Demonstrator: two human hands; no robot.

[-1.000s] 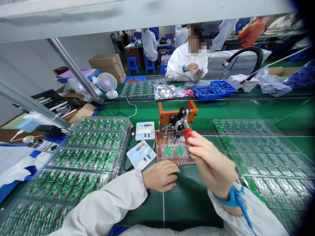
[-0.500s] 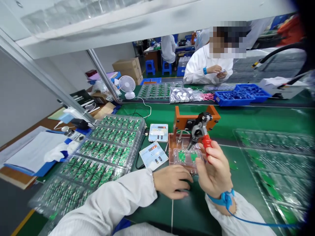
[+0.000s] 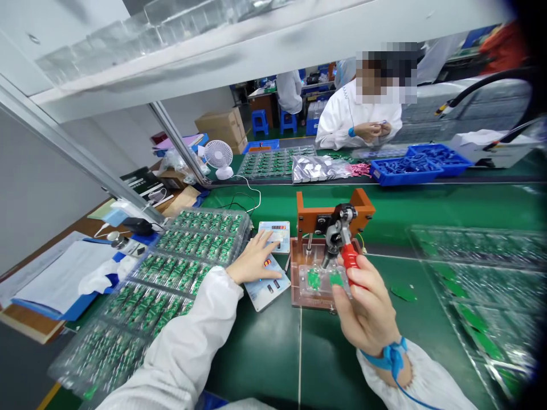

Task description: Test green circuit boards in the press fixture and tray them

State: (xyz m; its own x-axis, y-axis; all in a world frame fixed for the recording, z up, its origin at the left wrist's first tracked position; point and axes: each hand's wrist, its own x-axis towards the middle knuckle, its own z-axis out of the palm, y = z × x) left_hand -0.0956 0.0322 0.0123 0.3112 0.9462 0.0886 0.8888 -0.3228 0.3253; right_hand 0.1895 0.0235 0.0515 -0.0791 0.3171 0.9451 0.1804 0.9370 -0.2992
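Observation:
My right hand (image 3: 370, 304) is wrapped round the red handle (image 3: 350, 263) of a toggle clamp on an orange test fixture (image 3: 331, 215). A clear plate (image 3: 325, 280) in the fixture's base lies over two green circuit boards (image 3: 314, 279). My left hand (image 3: 256, 259) has its fingers spread over two light-blue meter boxes with red digits. The fingers reach across the nearer meter (image 3: 271, 290) towards the farther meter (image 3: 280, 230); whether a fingertip presses a button I cannot tell. A blue wrist strap (image 3: 390, 356) circles my right wrist.
Stacked clear trays of circuit boards (image 3: 171, 267) stand at left. More clear trays (image 3: 482, 296) lie at right, near a loose green board (image 3: 404, 293). Beyond are a white fan (image 3: 219, 156), blue bins (image 3: 405, 171) and a person in white (image 3: 337, 117). A shelf (image 3: 213, 51) hangs overhead.
My left hand has moved left and away from me, from the fixture's front edge onto the meters. My right hand keeps its grip on the clamp handle.

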